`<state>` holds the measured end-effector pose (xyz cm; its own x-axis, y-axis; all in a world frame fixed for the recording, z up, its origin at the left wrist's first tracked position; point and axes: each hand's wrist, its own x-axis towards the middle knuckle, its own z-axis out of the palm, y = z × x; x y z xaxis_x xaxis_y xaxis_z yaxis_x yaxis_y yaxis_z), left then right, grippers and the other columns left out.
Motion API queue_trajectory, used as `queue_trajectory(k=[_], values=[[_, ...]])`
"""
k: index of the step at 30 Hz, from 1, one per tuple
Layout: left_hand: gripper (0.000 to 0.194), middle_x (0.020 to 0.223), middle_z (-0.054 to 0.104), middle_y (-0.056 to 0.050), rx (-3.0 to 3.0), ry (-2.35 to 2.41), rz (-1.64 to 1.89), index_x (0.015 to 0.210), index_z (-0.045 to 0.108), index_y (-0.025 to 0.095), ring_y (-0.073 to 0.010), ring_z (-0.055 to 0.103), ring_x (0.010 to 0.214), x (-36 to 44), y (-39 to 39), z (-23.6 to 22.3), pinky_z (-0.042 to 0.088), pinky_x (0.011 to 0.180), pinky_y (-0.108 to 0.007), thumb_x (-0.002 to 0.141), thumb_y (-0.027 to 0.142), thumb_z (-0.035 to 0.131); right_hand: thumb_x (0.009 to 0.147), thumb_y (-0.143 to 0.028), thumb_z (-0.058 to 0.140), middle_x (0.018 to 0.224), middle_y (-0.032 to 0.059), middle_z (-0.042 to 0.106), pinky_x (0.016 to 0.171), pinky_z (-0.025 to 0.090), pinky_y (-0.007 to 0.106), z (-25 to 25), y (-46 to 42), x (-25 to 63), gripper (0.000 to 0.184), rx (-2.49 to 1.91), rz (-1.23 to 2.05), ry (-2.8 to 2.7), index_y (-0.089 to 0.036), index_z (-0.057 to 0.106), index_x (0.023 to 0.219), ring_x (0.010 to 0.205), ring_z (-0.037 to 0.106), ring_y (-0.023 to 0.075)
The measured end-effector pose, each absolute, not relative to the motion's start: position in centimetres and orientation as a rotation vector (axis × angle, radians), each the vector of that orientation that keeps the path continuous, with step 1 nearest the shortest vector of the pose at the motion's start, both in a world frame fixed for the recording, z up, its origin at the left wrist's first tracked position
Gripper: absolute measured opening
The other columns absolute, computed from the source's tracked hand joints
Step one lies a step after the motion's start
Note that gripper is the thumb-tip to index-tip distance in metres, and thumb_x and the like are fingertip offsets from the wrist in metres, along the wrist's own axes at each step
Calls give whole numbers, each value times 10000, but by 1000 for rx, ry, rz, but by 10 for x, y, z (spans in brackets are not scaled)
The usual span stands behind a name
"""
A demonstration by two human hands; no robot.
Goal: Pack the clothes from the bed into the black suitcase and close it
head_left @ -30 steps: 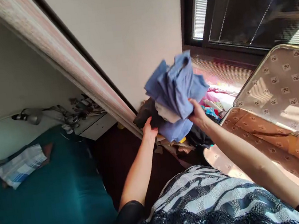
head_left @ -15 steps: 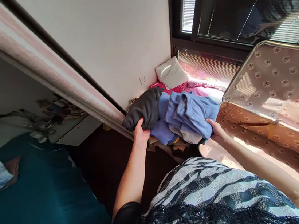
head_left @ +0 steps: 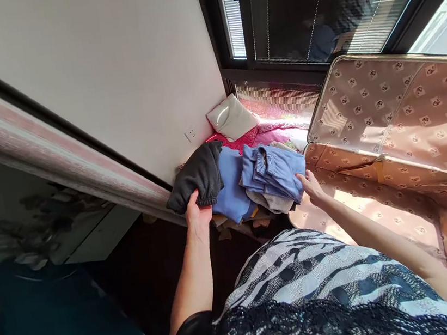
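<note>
My left hand (head_left: 199,214) grips a dark grey folded garment (head_left: 198,172) by its ribbed edge, the thumb on top and the fingers beneath. My right hand (head_left: 311,186) holds the right edge of a folded blue garment (head_left: 279,168) with a gathered elastic band, thumb uppermost. Between them another blue cloth (head_left: 231,180) lies flat. A light grey cloth (head_left: 268,203) shows under the folded blue one. Lower layers of the pile are partly hidden.
An open suitcase (head_left: 417,202) with patterned pink lining stands at the right. Behind the pile are a white cushion (head_left: 232,118) and red-pink fabric (head_left: 240,142) by the window. A pinkish curtain (head_left: 67,169) slants along the left, beside a teal-covered bed (head_left: 76,330).
The view has turned to the right, showing more of the suitcase and window. Both hands keep their hold on the dark grey and blue garments, which lie a little further apart from the hidden layers.
</note>
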<state>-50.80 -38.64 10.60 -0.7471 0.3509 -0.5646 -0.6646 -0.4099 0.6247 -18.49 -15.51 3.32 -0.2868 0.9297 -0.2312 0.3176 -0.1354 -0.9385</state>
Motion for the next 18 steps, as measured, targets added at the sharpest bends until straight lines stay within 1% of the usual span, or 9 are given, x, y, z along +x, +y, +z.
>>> queue_trajectory(k=[3, 5, 7, 10, 13, 16, 18], values=[[192, 1073, 853, -83, -337, 1160, 2225, 1082, 804, 165, -195, 818, 962, -509, -387, 106, 675, 862, -286, 924, 104, 712, 827, -743, 693, 1371, 138, 698, 1160, 572, 492, 31, -149, -171, 732, -1541, 1374, -1505, -274, 615, 1385, 1333, 652, 345], [231, 1085, 854, -76, -306, 1176, 2257, 1080, 806, 181, -213, 819, 1025, -512, -385, 112, 679, 913, -317, 875, 104, 733, 801, -722, 687, 1422, 154, 679, 1200, 549, 500, 27, -144, -159, 770, -1581, 1350, -1435, -265, 604, 1414, 1378, 642, 355], [248, 1059, 852, -65, -309, 1210, 2285, 1056, 800, 194, -225, 816, 1040, -516, -380, 122, 678, 936, -346, 828, 114, 749, 761, -697, 703, 1408, 149, 692, 1155, 584, 501, 23, -140, -146, 784, -1570, 1347, -1411, -272, 605, 1413, 1355, 663, 352], [176, 961, 836, -40, -296, 1258, 2326, 953, 766, 198, -214, 805, 978, -524, -369, 143, 669, 935, -358, 786, 145, 752, 683, -680, 757, 1316, 134, 726, 1006, 652, 465, 17, -138, -126, 778, -1526, 1359, -1387, -281, 630, 1339, 1264, 705, 336], [125, 895, 822, -28, -207, 1240, 2400, 880, 727, 205, -207, 792, 977, -534, -361, 166, 652, 970, -371, 760, 170, 729, 618, -657, 823, 1263, 133, 735, 896, 669, 423, 20, -142, -112, 772, -1479, 1380, -1341, -268, 648, 1261, 1183, 726, 320], [147, 995, 843, -63, 7, 1230, 2469, 869, 748, 238, -242, 787, 1111, -543, -363, 193, 630, 1055, -423, 724, 219, 765, 593, -636, 889, 1249, 126, 745, 860, 664, 402, 33, -149, -102, 757, -1432, 1393, -1323, -264, 668, 1214, 1133, 738, 301], [177, 1086, 850, -74, 269, 1265, 2491, 877, 781, 275, -302, 760, 1256, -543, -369, 217, 613, 1116, -501, 705, 306, 812, 588, -653, 929, 1226, 118, 760, 857, 659, 401, 50, -155, -96, 771, -1382, 1426, -1313, -267, 678, 1208, 1084, 751, 287]])
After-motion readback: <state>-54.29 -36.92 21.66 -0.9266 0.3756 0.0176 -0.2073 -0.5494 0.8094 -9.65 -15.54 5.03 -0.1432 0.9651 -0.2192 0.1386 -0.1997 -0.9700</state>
